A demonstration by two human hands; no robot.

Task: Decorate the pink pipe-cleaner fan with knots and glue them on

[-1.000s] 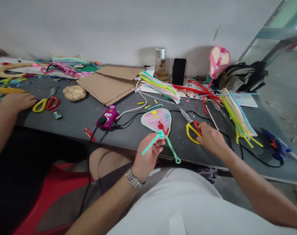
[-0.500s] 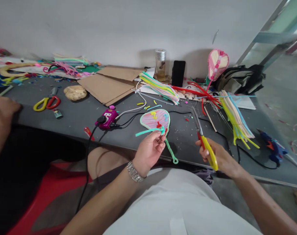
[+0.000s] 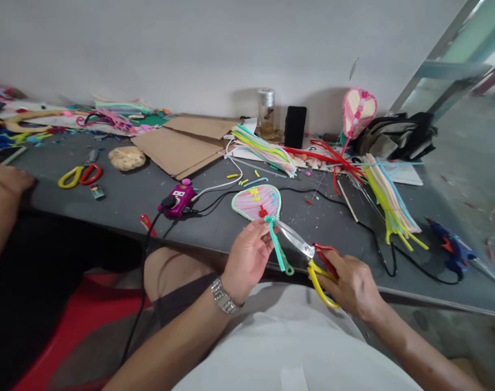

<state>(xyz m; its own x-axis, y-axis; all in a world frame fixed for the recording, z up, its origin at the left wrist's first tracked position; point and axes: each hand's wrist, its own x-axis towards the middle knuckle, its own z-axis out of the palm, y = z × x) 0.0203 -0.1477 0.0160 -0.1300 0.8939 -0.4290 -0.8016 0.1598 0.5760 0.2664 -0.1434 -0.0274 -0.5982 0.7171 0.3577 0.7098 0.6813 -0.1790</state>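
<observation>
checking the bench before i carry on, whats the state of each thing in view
left hand, pinching the fan's green stem
right hand, gripping scissors
fan, held up, stem knotted
scissors, blades at the stem
other scissors, lying flat
glue gun, lying down, cord attached
jar, lid on
second fan, standing upright

A craft workshop: by a plain wall, over a concrete floor, a dark surface is strewn with bundled pipe cleaners, cardboard, a glue gun and scraps, while the hands hold scissors and a pipe-cleaner fan.

Pink pipe-cleaner fan; yellow-and-red scissors, blades against its mint stem
</observation>
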